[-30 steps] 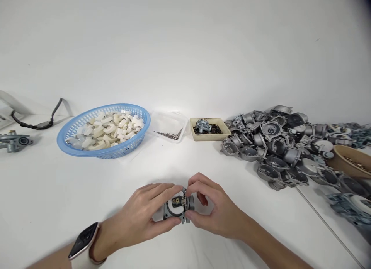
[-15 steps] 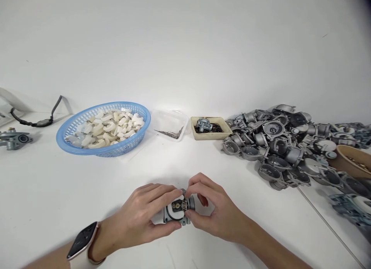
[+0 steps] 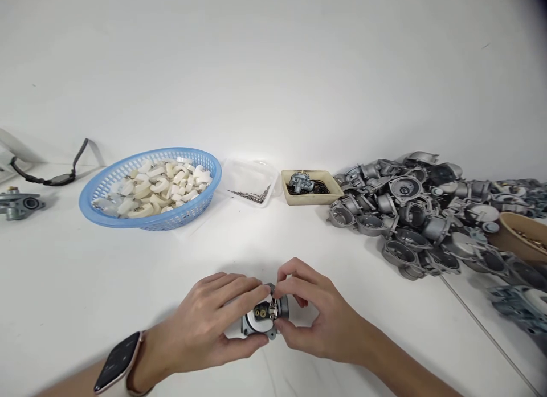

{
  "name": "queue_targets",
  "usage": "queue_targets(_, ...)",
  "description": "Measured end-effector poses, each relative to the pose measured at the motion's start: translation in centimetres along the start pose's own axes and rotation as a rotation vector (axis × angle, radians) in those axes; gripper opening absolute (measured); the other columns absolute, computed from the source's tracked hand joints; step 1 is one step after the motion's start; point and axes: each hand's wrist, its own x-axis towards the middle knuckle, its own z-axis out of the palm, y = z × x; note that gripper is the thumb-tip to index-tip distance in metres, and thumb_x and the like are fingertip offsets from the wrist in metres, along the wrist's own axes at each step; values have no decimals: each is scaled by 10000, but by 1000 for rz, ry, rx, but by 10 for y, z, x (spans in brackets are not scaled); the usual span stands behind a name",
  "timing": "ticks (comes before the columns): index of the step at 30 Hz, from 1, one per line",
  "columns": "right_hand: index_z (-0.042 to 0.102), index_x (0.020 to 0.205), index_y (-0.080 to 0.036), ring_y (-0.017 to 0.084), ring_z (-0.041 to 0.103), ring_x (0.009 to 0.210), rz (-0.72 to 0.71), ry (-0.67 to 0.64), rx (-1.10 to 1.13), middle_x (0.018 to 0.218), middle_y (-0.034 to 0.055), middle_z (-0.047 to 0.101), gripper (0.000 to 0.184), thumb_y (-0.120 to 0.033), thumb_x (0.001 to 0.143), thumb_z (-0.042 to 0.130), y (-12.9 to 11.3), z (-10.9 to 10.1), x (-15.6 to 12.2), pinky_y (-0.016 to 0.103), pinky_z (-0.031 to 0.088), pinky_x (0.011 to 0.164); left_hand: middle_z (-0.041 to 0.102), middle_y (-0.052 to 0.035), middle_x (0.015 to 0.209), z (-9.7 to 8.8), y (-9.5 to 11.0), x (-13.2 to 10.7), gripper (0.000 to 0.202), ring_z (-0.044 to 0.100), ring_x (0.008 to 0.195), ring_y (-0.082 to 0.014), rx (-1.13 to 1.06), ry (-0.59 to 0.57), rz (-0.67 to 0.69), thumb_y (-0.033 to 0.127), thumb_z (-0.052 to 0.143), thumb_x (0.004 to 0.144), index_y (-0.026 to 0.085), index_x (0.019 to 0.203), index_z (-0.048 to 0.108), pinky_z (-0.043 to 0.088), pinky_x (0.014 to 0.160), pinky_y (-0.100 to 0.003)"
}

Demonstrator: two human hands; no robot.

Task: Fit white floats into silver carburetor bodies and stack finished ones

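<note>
A carburetor body [image 3: 245,330] lies on the white table with its inside facing up, a white C-shaped float [image 3: 265,324] seated in it and brass jets at its middle. My left hand [image 3: 213,314] grips the carburetor from the left, index finger across the top and thumb along the near edge. From the right, my right hand [image 3: 318,314] has its thumb and index finger on either side of the float's hinge, beside the round throat. Whether a small pin sits between those fingertips is hidden.
Behind my hands stand a blue basket [image 3: 92,216] of white floats, a clear tray [image 3: 273,180] of thin pins and a cream tray [image 3: 310,201] holding a carburetor and dark rings. Grey metal float bowls [image 3: 399,252] pile up at right, near a tan bowl [image 3: 510,232]. A watch [image 3: 62,179] lies far left.
My hands keep nearly the same hold. The carburetor has turned and shifted very slightly toward me, and the view has moved a little.
</note>
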Motion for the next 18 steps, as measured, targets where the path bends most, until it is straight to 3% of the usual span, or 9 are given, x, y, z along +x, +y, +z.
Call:
queue_targets(10, 635, 1038, -223, 83, 479, 699, -6, -6, -7, 1001, 22, 527, 345, -81, 726, 682, -1, 1, 0, 225, 441, 618, 717, -126, 1098, -3, 0, 0, 480, 709, 959, -245, 44, -31, 56, 338, 677, 908, 140, 1321, 535, 586, 783, -349)
queue_targets(18, 616, 1027, -219, 91, 487, 717, -7, -29, -30, 1010, 28, 529, 309, -100, 746, 663, -2, 1, -2, 229, 444, 630, 721, -121, 1106, -2, 1, 0, 474, 711, 961, -245, 39, -25, 26, 369, 663, 923, 141, 1318, 534, 583, 786, -354)
